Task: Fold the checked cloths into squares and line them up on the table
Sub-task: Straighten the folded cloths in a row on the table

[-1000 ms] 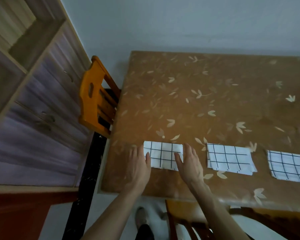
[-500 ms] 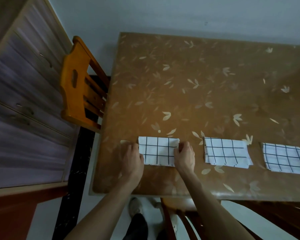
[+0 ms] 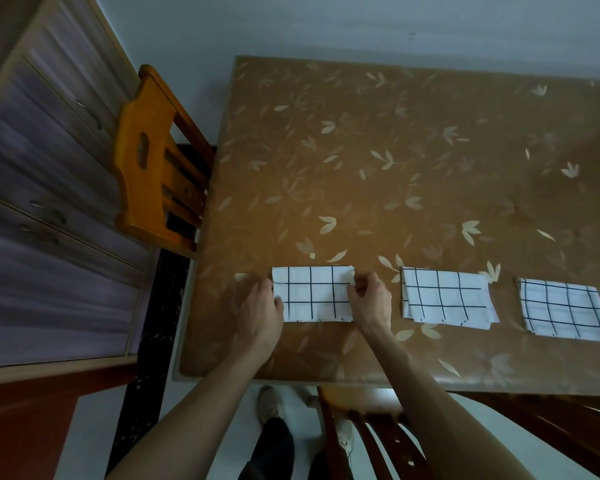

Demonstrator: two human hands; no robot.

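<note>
- The left hand point(image 3: 258, 311) is at the left edge of the left checked cloth point(image 3: 312, 294). Its grip is closed on that edge, with the fingers curled in and the thumb touching the cloth.
- The right hand point(image 3: 369, 299) is at the right edge of the same cloth. Its grip is closed too, with the fingertips point(image 3: 353, 288) bunched up and pinching the edge near the top corner.
- This cloth is white with black lines. It is folded into a small block and lies flat on the worktop point(image 3: 395, 161), near the front edge and close to the left corner.
- The middle checked cloth point(image 3: 445, 295) lies just to the right of the right hand. It is folded and flat, and no hand touches it.
- The right checked cloth point(image 3: 565, 310) lies further right, also folded and flat. It sits a little lower in the row than the other two.
- The three cloths make a row from left to right, with brown gaps between them.
- The worktop has a brown cover with pale leaf shapes on it.
- An orange wooden chair point(image 3: 153, 164) stands at the left side of the worktop.
- A dark wooden chair point(image 3: 378, 438) is at the front, under the person's right arm.
- A wooden cabinet point(image 3: 49, 188) with drawers is on the far left.
- The person's shoe point(image 3: 271, 403) shows on the pale floor below the worktop.
</note>
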